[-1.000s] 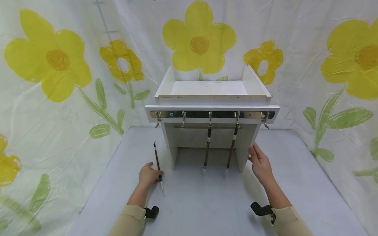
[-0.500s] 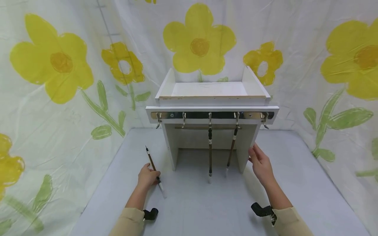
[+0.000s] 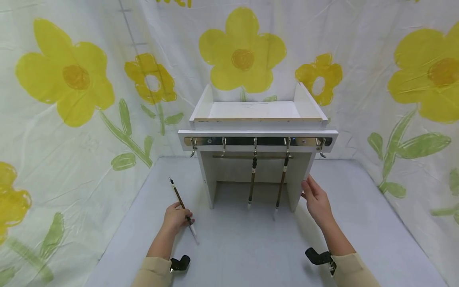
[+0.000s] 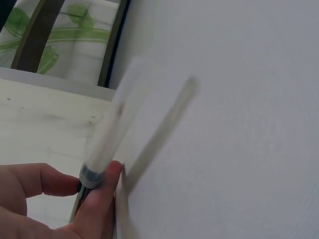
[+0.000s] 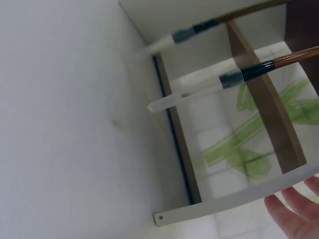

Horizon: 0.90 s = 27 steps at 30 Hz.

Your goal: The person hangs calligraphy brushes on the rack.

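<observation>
My left hand (image 3: 175,217) grips a calligraphy brush (image 3: 176,193) low on its handle, left of a white rack (image 3: 258,134). The brush slants, its hanging loop up and to the left. In the left wrist view, thumb and fingers pinch it just behind the clear cap (image 4: 107,144) over its tip. At the rack's right side panel (image 3: 305,175), my right hand (image 3: 317,201) rests its fingertips on the outer face. Two more brushes hang from hooks: one at the middle (image 3: 252,181), another to its right (image 3: 282,181). Both have whitish tips.
A metal hook strip (image 3: 270,140) runs along the rack's front; the two left hooks and the far-right hook (image 3: 320,147) carry nothing. An upper tray (image 3: 254,109) tops the rack. A flower-painted sheet (image 3: 89,151) surrounds the white table (image 3: 244,255).
The left hand has shifted slightly left, and the brush in it has tilted, its loop end swinging left. The middle hanging brush has swayed. The right hand stays on the panel.
</observation>
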Each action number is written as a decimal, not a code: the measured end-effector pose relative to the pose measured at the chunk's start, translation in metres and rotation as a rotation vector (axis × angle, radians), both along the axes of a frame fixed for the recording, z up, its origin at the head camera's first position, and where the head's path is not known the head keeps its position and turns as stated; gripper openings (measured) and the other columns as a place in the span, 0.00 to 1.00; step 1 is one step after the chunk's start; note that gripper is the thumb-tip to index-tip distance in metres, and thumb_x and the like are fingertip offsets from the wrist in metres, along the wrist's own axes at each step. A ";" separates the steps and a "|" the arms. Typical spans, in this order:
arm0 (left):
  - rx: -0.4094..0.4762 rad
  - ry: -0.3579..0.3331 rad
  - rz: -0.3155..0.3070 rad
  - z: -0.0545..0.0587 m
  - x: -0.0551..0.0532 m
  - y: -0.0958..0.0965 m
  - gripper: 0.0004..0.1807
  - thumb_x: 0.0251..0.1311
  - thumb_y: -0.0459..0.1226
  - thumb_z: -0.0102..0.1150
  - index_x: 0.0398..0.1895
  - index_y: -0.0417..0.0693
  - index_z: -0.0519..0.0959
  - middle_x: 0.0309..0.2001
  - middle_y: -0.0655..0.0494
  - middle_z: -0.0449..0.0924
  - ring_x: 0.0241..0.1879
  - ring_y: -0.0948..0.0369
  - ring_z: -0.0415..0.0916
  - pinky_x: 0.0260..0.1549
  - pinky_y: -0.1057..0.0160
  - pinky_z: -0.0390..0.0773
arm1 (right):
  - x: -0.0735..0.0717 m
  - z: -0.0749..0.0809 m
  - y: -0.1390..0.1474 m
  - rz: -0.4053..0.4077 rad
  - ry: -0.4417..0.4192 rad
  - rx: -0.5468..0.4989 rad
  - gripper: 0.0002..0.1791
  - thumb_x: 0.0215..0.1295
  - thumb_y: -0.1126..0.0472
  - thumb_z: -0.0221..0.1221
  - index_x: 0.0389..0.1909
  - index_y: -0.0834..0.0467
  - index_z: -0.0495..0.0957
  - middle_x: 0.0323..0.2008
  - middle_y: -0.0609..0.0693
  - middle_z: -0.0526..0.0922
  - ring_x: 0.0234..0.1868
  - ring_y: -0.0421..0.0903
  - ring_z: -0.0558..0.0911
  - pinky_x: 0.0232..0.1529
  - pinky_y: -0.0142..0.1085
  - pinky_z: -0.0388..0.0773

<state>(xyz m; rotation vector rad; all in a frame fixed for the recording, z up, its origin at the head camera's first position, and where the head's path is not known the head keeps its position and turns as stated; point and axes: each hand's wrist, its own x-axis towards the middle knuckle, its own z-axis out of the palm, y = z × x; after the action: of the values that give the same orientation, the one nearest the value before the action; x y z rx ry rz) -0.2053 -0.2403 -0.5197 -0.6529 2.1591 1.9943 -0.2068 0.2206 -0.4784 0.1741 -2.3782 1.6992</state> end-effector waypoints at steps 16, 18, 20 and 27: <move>0.108 0.142 0.036 0.016 0.000 0.003 0.42 0.64 0.19 0.51 0.79 0.42 0.48 0.57 0.28 0.73 0.44 0.50 0.87 0.44 0.50 0.87 | 0.001 0.003 0.001 -0.023 -0.024 -0.009 0.30 0.82 0.46 0.42 0.81 0.41 0.50 0.79 0.51 0.57 0.72 0.58 0.69 0.52 0.21 0.77; 0.112 0.168 0.033 0.019 0.001 0.003 0.42 0.65 0.19 0.51 0.80 0.45 0.48 0.56 0.29 0.74 0.45 0.50 0.87 0.45 0.50 0.87 | 0.000 0.001 0.001 -0.023 -0.015 -0.011 0.30 0.82 0.46 0.42 0.80 0.41 0.51 0.79 0.51 0.57 0.71 0.57 0.70 0.53 0.22 0.78; 0.116 0.199 0.027 0.023 0.002 0.003 0.42 0.67 0.20 0.51 0.80 0.48 0.49 0.55 0.31 0.76 0.45 0.51 0.87 0.45 0.51 0.86 | 0.000 0.000 0.001 -0.020 -0.008 -0.019 0.29 0.82 0.46 0.42 0.80 0.41 0.52 0.78 0.52 0.58 0.70 0.55 0.72 0.52 0.21 0.78; 0.119 0.303 0.038 0.036 0.006 0.002 0.44 0.65 0.18 0.53 0.79 0.56 0.53 0.44 0.49 0.81 0.42 0.56 0.88 0.46 0.53 0.86 | -0.001 -0.003 0.001 -0.019 -0.005 -0.031 0.30 0.82 0.46 0.42 0.80 0.47 0.54 0.78 0.54 0.59 0.68 0.51 0.74 0.53 0.21 0.77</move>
<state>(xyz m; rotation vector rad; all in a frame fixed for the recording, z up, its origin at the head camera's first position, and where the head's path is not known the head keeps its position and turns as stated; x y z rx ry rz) -0.1993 -0.2383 -0.4841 -0.3988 2.1730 2.3537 -0.2075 0.2217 -0.4813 0.1419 -2.3483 1.7289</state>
